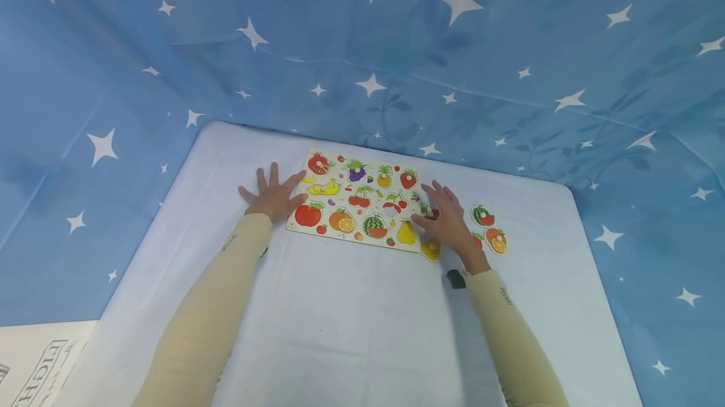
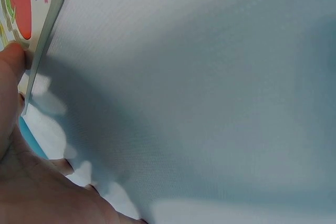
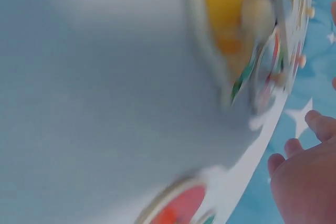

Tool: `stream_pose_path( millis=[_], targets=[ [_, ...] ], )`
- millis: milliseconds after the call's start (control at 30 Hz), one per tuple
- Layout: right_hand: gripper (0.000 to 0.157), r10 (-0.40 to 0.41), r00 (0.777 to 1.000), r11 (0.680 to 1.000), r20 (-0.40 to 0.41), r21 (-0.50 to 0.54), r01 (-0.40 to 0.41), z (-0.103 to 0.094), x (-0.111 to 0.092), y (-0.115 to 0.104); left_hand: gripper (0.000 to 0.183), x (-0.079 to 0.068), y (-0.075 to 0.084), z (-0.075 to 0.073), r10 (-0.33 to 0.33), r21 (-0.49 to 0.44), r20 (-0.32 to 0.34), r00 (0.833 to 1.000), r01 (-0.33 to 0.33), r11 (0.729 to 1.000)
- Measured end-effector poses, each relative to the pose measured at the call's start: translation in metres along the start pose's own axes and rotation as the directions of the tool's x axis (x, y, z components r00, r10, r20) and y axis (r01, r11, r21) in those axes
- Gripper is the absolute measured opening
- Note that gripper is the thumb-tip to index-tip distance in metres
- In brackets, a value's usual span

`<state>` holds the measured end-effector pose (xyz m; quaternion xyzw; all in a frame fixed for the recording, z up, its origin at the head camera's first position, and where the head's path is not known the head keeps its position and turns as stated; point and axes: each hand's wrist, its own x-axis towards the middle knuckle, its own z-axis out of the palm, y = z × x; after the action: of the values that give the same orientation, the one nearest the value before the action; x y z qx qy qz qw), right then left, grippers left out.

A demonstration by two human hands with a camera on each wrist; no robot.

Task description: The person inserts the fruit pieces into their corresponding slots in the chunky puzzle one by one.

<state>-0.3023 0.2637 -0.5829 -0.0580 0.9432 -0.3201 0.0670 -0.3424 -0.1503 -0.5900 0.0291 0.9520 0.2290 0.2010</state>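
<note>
A fruit puzzle board [image 1: 340, 236] with knobbed pieces lies flat on the table. My left hand [image 1: 270, 199] is spread at its left edge, thumb and forefinger on the rim by the red apple piece [image 1: 308, 215]. In the left wrist view, the thumb [image 2: 14, 59] presses the board's edge. My right hand [image 1: 450, 221] hovers with parted fingers at the right edge, its thumb near the yellow pear piece [image 1: 406, 233]. Partly under that hand are a loose cherry piece [image 1: 428, 211] and a loose yellow piece [image 1: 430, 250]. The right wrist view is blurred.
Right of my right hand lie a loose watermelon piece [image 1: 481, 214], an orange piece [image 1: 496, 241] and a partly hidden red piece [image 1: 477, 239]. A black device [image 1: 455, 278] sits by the right wrist. Blue star-printed cloth [image 1: 340, 42] borders the white table [image 1: 351, 331].
</note>
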Motion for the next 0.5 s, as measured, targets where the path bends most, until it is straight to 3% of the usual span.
stream_pose_path(
  millis=[267, 500],
  targets=[
    [0.076, 0.057, 0.998, 0.998, -0.017, -0.036, -0.057, -0.018, -0.014, 0.019, 0.075, 0.002, -0.002, -0.001, 0.001, -0.011, 0.003, 1.000, -0.001, 1.000],
    [0.053, 0.016, 0.999, 0.997, -0.042, -0.079, -0.019, -0.022, -0.019, 0.027, 0.076, 0.004, -0.003, 0.002, 0.001, -0.011, 0.010, 1.000, -0.001, 1.000]
  ],
)
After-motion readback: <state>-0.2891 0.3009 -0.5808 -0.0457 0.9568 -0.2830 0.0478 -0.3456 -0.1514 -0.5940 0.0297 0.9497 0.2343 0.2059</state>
